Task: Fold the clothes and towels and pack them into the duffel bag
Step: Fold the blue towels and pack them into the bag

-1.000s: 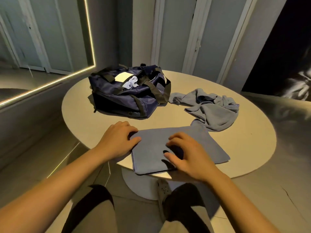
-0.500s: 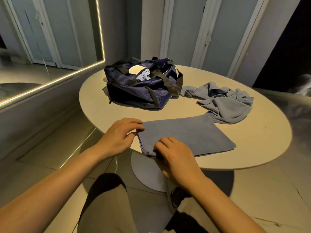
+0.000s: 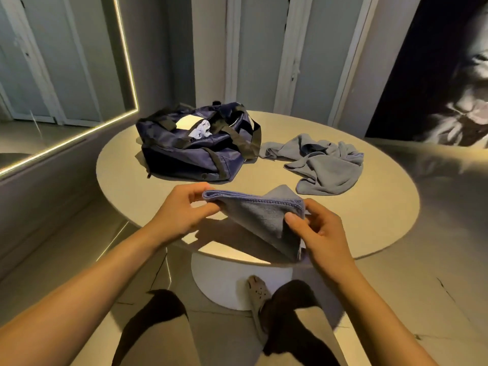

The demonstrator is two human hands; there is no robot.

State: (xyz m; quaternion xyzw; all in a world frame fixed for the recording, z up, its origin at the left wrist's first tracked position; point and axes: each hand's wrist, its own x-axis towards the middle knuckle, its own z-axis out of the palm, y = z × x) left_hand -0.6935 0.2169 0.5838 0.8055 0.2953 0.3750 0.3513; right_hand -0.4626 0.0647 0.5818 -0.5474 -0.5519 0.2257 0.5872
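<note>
Head view: towel [image 3: 261, 215], flat on counter [image 3: 383, 220] a moment ago, now lifted; left hand [image 3: 182, 210] and right hand [image 3: 314, 228] each pinch a corner. Bag [image 3: 195, 151] next, likely.

The scene is taken in through one wide-angle view, worn on the person's head and directed forward and down. The left hand [image 3: 182, 210] and right hand [image 3: 317, 233], with the blue towel [image 3: 264, 215] pinched between them, are caught close beneath the lens. The round table [image 3: 369, 220] is framed nearly whole, and the duffel bag [image 3: 190, 154] is seen at its far left.
</note>
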